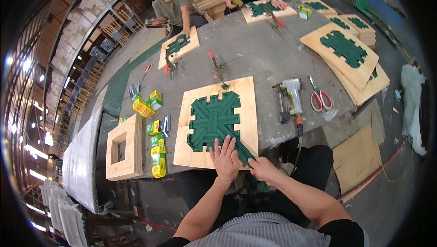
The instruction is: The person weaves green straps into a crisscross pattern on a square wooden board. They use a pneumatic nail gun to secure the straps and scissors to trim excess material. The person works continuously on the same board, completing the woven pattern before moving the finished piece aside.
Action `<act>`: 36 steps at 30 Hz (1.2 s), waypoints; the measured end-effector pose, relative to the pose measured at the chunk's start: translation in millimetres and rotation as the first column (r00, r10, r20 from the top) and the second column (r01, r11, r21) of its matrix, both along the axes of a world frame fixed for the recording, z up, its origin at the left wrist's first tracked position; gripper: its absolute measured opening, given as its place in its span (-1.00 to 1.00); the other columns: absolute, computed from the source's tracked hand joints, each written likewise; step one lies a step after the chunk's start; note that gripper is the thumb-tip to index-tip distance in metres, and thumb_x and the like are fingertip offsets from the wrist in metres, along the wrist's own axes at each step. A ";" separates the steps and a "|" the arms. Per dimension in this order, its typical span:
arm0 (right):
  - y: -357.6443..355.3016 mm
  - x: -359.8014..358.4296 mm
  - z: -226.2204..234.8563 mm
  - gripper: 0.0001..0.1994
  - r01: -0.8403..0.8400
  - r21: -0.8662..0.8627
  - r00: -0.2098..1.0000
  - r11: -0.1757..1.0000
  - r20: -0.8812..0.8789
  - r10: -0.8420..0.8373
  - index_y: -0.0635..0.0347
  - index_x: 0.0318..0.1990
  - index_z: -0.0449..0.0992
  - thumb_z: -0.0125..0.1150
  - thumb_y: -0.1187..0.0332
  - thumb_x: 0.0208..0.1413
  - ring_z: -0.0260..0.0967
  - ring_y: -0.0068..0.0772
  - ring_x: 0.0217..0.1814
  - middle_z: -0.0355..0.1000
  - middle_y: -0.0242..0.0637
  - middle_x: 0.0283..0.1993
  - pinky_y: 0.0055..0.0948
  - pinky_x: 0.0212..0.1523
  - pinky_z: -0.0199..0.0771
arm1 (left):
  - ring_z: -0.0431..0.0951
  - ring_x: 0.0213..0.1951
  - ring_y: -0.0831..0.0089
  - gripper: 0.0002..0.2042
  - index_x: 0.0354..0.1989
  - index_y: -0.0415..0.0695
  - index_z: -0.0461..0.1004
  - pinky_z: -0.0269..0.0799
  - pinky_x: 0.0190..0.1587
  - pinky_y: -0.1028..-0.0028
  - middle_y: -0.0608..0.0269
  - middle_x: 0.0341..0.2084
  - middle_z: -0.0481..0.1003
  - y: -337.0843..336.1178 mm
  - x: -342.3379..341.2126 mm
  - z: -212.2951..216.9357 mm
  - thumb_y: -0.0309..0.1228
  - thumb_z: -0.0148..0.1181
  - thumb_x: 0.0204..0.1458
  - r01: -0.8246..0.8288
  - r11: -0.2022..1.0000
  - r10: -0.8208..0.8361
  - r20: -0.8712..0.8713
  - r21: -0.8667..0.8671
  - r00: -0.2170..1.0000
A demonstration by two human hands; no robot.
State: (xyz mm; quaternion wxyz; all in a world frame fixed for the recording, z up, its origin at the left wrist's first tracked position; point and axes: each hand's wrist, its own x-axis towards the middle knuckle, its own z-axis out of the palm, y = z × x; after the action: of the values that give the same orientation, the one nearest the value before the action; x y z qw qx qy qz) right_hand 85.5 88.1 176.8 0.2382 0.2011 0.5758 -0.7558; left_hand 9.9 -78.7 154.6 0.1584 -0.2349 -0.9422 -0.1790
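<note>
The left hand (225,158) lies flat on green straps (214,119) crossing a board (248,110); the right hand (264,170) grips a strap near its edge. The table (255,56) also bears a staple gun (292,97), scissors (321,100) and yellow boxes (158,146).

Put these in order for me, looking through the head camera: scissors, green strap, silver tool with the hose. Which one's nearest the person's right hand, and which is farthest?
From the right hand:
1. Green strap: gripped in that hand.
2. Silver tool: ahead and a bit to the right.
3. Scissors: farther right, beside the tool.
</note>
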 end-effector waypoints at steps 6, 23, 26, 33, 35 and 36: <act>8.7 45.6 -17.2 -0.63 0.056 0.082 0.997 0.995 -0.053 -0.052 0.23 -0.30 0.46 -0.07 0.15 0.49 0.18 -0.56 -0.55 0.30 -0.42 -0.56 -0.44 -0.53 0.20 | 0.06 0.50 -0.11 -0.56 0.32 0.16 0.49 -0.31 0.50 -0.13 0.39 0.39 0.36 8.3 -4.1 -2.7 -0.14 -0.22 0.40 -0.006 0.999 0.008 0.055 -0.036 0.998; 17.6 79.2 -23.8 -0.64 0.076 0.041 0.989 0.996 0.120 -0.081 0.18 -0.33 0.41 -0.02 0.12 0.48 0.06 -0.65 -0.60 0.22 -0.50 -0.57 -0.49 -0.56 0.11 | 0.15 0.45 -0.10 -0.60 0.19 0.05 0.60 -0.26 0.51 -0.07 0.29 0.31 0.43 6.4 -8.6 -7.4 -0.17 -0.12 0.39 -0.029 1.000 0.029 0.041 -0.002 0.999; 19.1 77.5 -24.6 -0.63 0.038 0.103 0.989 0.994 0.141 -0.052 0.18 -0.34 0.41 -0.01 0.12 0.47 0.08 -0.65 -0.60 0.22 -0.50 -0.59 -0.47 -0.56 0.12 | 0.17 0.44 -0.10 -0.60 0.18 0.03 0.60 -0.27 0.51 -0.07 0.28 0.29 0.44 6.0 -9.5 -7.2 -0.16 -0.12 0.39 -0.023 1.000 0.023 0.024 -0.003 0.999; 12.2 60.9 -58.1 -0.60 -0.048 0.321 0.994 0.946 0.105 0.015 0.24 -0.36 0.45 0.00 0.11 0.45 0.25 -0.45 -0.55 0.31 -0.34 -0.58 -0.32 -0.46 0.28 | 0.23 0.39 -0.08 -0.63 0.13 -0.05 0.61 -0.17 0.47 -0.08 0.22 0.23 0.47 2.5 -8.5 -3.3 -0.23 -0.07 0.34 -0.004 0.998 0.003 0.021 0.062 1.000; 10.1 51.4 -71.5 -0.60 -0.062 0.381 0.998 0.923 0.040 0.051 0.25 -0.34 0.46 0.01 0.11 0.44 0.28 -0.42 -0.53 0.32 -0.32 -0.57 -0.28 -0.42 0.32 | 0.38 0.27 -0.07 -0.68 0.05 -0.10 0.63 0.08 0.41 -0.04 0.14 0.12 0.54 -3.1 -10.0 0.1 -0.30 0.01 0.29 0.059 0.988 -0.051 -0.062 0.142 0.997; 12.8 48.4 -73.0 -0.63 -0.092 0.430 0.995 0.898 0.002 0.101 0.25 -0.29 0.47 0.00 0.13 0.45 0.30 -0.41 -0.51 0.33 -0.30 -0.56 -0.27 -0.40 0.34 | 0.45 0.18 -0.06 -0.71 0.01 -0.12 0.63 0.19 0.31 -0.01 0.12 0.05 0.56 -11.1 -6.2 2.5 -0.32 0.02 0.28 0.156 0.953 -0.161 -0.002 0.260 0.987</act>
State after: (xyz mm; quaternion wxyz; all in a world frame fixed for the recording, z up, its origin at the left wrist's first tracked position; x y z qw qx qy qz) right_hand 133.9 100.9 103.7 0.2194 0.2119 0.7397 -0.5998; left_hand 3.7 -89.8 157.2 0.1640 -0.2854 -0.8902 -0.3150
